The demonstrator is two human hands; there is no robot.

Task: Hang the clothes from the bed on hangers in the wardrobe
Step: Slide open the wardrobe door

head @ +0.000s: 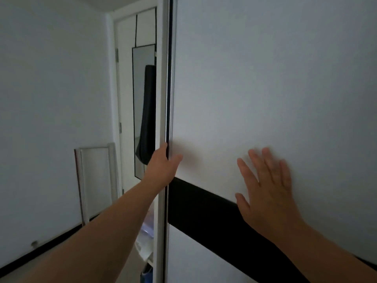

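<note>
Head: L hand [163, 166] grips wardrobe door [265, 88] edge, R hand [267, 188] flat, fingers spread

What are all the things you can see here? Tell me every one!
White sliding wardrobe door: one, white with a black band across it, right half of view.
Silver metal door edge: one, silver, upright at the centre.
Black-framed long mirror: one, hanging on the white room door behind.
White framed panel: one, leaning on the left wall.
Items in the gap: unclear, pale and blue, low at the centre.
Left hand: one, gripping the door edge.
Right hand: one, fingers spread, flat against the door.
</note>
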